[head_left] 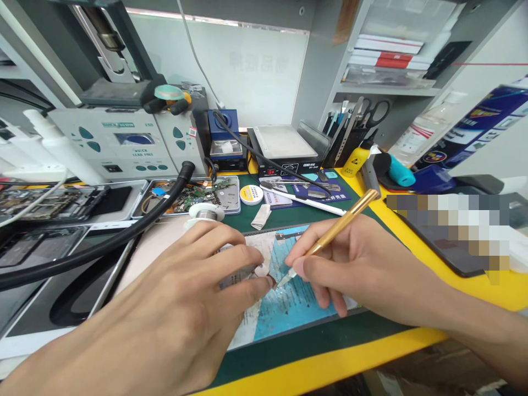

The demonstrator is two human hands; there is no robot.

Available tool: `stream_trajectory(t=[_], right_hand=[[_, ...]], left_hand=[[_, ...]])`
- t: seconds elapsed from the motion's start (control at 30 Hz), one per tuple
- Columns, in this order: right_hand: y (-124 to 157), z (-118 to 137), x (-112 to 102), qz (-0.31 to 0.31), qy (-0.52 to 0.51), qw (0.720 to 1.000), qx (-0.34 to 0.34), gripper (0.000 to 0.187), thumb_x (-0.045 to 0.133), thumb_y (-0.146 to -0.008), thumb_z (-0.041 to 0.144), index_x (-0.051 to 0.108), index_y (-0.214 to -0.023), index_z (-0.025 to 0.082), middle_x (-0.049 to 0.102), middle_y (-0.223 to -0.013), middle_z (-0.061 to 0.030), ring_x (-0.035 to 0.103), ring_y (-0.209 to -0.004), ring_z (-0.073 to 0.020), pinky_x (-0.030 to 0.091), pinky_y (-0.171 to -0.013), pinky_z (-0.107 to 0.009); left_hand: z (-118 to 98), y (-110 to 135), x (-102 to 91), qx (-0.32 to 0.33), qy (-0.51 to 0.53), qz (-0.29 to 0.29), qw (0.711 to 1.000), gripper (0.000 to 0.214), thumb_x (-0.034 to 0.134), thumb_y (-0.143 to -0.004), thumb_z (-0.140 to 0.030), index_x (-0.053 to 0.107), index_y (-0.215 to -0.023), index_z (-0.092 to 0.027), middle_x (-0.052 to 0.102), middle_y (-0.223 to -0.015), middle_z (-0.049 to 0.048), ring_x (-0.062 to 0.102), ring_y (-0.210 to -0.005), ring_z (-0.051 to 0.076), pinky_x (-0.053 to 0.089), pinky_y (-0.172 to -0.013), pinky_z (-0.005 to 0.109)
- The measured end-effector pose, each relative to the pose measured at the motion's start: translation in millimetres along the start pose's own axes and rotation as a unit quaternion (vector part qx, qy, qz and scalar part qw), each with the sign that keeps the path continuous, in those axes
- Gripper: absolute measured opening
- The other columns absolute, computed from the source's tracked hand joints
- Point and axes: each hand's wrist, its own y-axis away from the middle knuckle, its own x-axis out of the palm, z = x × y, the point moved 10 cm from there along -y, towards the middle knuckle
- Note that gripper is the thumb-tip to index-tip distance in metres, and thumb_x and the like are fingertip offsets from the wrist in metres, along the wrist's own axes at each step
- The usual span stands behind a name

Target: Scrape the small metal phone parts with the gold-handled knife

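My left hand (181,297) is curled, its fingertips pinching a small flat pale part (247,271) down on the blue work mat (289,308). My right hand (355,264) grips a gold-handled knife (342,223) like a pen. Its blade tip touches the pale part just beside my left fingertips. The mat lies on the green bench pad (297,217), and both hands meet over its middle.
A thick black hose (124,234) crosses the left side. Behind it stand a rework station (119,146), a tray of circuit boards (198,195), a solder wire holder (225,146) and a heating plate (282,143). A dark tablet (449,242) lies at right on the yellow edge.
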Motion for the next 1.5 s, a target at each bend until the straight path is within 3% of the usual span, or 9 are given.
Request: stream_trajectory(t=[1.07, 1.5], right_hand=[[2, 2, -2, 0.004, -0.005, 1.0, -0.017, 0.002, 0.063, -0.081, 0.021, 0.062, -0.081, 0.019, 0.06, -0.049, 0.0043, 0.054, -0.043, -0.0115, 0.049, -0.043, -0.02], [2, 10, -9, -0.02, -0.066, 0.993, -0.096, 0.006, 0.063, -0.083, 0.027, 0.061, -0.082, 0.021, 0.064, -0.048, 0.0023, 0.052, -0.036, -0.0112, 0.044, -0.038, -0.02]], left_hand=[[2, 0, 2.1, -0.011, 0.007, 0.006, 1.0, 0.031, 0.05, -0.093, -0.007, 0.07, -0.111, -0.024, 0.067, -0.114, 0.0054, 0.056, -0.11, 0.025, 0.046, -0.096, 0.046], [5, 2, 3.9, -0.024, -0.012, 0.017, 0.999, 0.025, 0.055, -0.093, -0.012, 0.064, -0.114, -0.023, 0.067, -0.106, 0.004, 0.056, -0.104, 0.023, 0.045, -0.094, 0.045]])
